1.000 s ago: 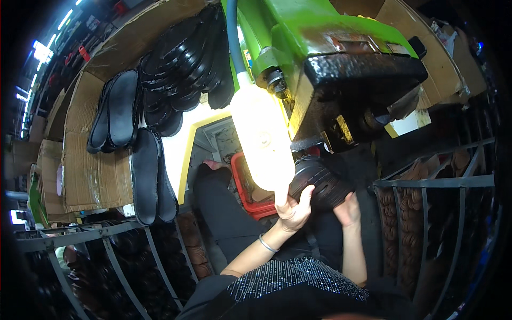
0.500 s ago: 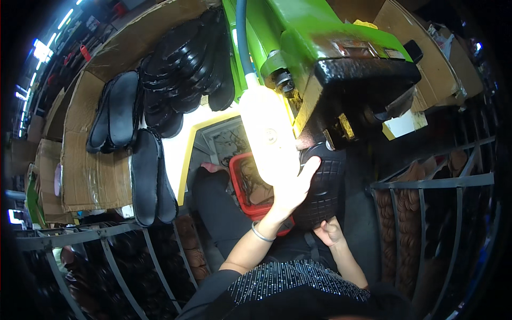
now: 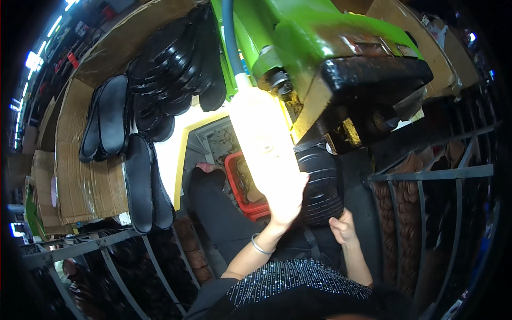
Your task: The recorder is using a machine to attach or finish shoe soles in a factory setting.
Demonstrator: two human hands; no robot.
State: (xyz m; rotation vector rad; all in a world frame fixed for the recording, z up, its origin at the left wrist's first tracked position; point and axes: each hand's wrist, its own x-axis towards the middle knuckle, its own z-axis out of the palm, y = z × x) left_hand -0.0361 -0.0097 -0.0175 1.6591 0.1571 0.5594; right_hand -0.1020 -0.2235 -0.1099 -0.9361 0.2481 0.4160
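Note:
A black shoe sole (image 3: 318, 184) with a grooved tread is held below the head of a green machine (image 3: 304, 32). My left hand (image 3: 287, 202), bleached by lamp glare, grips its left edge, with the thumb along the tread side; the other fingers are mostly hidden. At the sole's lower right edge, my right hand (image 3: 344, 228) pinches the rim between thumb and curled fingers. The glowing lamp (image 3: 261, 138) hangs in front of the machine, just above my left hand. The sole's upper end is partly hidden under the machine's dark working parts (image 3: 346, 133).
Black soles (image 3: 176, 64) are heaped at the left beside a cardboard box (image 3: 88, 186), with a pair (image 3: 141, 184) at the table edge. A red basket (image 3: 232, 184) stands below. Metal racks with soles flank me, one at the right (image 3: 426, 175).
The sole has turned a little, and its tread grooves now slant differently. My right hand has moved slightly right along the rim; my left thumb has come lower. The whole view has shifted slightly.

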